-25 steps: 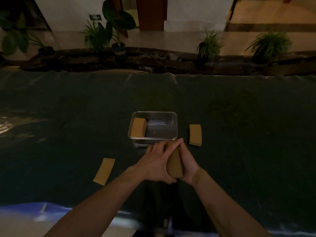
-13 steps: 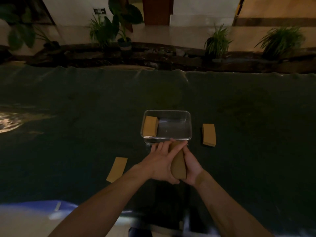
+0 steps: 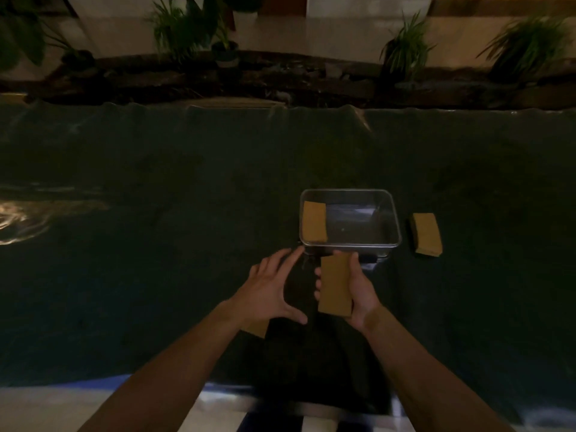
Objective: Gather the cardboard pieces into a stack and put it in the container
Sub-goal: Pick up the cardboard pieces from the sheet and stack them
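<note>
My right hand [image 3: 358, 288] grips a brown cardboard stack [image 3: 335, 283] just in front of the metal container [image 3: 396, 226]. My left hand [image 3: 271, 288] hovers open to the left of that stack, fingers spread, touching nothing. Inside the container, a cardboard stack [image 3: 314, 221] lies against its left wall. Another cardboard stack [image 3: 427, 233] rests on the dark cloth to the right of the container. A flat cardboard piece [image 3: 258, 330] peeks out from under my left wrist.
The dark green cloth [image 3: 156, 244] covers the whole table. Beyond its far edge stand potted plants [image 3: 405, 48] along a dark ledge. A blue and white edge [image 3: 78, 397] runs along the near side of the table.
My left hand has let go of the cardboard stack and moved left, opening. My right hand now holds the stack alone, turned flat side up. The view has shifted left.
</note>
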Motion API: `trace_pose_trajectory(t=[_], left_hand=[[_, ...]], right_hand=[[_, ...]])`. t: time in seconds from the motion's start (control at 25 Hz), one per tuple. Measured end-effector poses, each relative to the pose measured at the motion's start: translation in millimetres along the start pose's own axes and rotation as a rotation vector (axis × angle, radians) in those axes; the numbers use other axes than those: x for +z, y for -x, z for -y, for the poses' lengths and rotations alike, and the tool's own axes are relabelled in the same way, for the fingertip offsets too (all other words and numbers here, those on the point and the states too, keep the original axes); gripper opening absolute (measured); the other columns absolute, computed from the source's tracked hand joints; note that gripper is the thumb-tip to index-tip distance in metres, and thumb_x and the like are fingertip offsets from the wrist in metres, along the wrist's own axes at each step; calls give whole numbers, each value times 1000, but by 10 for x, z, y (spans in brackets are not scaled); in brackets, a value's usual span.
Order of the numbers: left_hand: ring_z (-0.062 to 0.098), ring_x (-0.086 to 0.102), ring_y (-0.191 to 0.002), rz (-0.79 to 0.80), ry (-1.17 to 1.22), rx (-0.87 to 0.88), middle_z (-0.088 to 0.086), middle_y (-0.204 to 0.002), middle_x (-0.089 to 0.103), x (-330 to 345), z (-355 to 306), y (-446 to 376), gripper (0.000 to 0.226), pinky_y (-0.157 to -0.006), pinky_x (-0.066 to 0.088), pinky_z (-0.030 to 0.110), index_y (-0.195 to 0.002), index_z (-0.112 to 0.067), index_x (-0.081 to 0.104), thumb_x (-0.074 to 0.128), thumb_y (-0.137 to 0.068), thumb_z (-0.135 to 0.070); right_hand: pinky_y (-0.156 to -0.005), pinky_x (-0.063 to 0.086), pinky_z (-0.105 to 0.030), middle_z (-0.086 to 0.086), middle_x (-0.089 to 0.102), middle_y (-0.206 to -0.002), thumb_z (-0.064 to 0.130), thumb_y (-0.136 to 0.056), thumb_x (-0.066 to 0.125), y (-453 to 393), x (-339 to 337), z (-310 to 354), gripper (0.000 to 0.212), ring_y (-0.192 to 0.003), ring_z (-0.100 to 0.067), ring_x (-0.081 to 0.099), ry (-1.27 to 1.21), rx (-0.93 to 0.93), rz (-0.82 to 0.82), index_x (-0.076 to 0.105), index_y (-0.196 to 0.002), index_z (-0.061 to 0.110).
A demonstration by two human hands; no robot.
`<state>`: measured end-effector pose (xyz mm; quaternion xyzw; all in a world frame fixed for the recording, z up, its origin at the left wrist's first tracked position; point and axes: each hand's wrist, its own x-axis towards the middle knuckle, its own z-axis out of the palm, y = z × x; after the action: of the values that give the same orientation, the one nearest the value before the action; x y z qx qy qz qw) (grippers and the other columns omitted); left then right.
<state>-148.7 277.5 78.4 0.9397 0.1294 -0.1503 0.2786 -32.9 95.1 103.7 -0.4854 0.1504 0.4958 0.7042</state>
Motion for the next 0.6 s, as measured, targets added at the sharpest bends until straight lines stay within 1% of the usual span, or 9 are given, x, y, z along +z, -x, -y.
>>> trace_pose_trajectory(t=[0.04,0.12,0.2,0.24,0.36,0.48,0.6], left_hand=[[28,15,-145,40,-61,-68,-5,-163,5,14,235,46,134,-116,20,55,-151,-49,-17,69,-55,-82],[28,24,-141,97,-196,-169,4,-159,21,86,594,136,118,-113,27,53,-157,-35,-3,64,-69,-76],[28,29,-138,143,-269,-221,6,-154,29,168,800,169,102,-110,30,50,-158,-26,11,62,-80,-67],[29,30,-136,163,-280,-239,7,-152,31,210,849,158,98,-109,31,50,-158,-24,14,62,-82,-63],[30,32,-134,190,-298,-264,9,-147,33,302,869,96,92,-108,32,50,-157,-23,18,64,-85,-56],[29,35,-130,143,-314,-277,9,-143,35,361,861,31,88,-106,36,48,-154,-23,25,68,-83,-51],[27,37,-129,101,-261,-287,6,-139,37,332,843,8,80,-104,39,47,-145,-25,36,75,-78,-46]], right_hand=[[-74,60,-45,-18,70,-111,63,-95,39,-25,0,-52,52,-83,-29,69,-30,3,-9,57,-131,29],[-78,59,-47,-21,66,-119,63,-94,42,-44,-22,-146,53,-85,-31,68,-62,22,-27,55,-132,30],[-78,57,-48,-20,66,-119,64,-93,42,-54,-14,-243,55,-85,-30,68,-92,46,-53,56,-133,29],[-78,57,-47,-20,67,-117,65,-93,41,-50,-14,-278,57,-85,-30,68,-97,48,-60,57,-133,28],[-75,58,-46,-19,68,-108,67,-92,40,-71,-47,-335,60,-81,-30,68,-111,33,-59,58,-132,26],[-74,59,-47,-19,71,-106,66,-92,41,-99,-93,-325,54,-80,-31,70,-106,33,-59,61,-127,30],[-75,58,-47,-19,70,-108,66,-92,41,-141,-118,-326,53,-81,-31,70,-110,35,-52,62,-125,31]])
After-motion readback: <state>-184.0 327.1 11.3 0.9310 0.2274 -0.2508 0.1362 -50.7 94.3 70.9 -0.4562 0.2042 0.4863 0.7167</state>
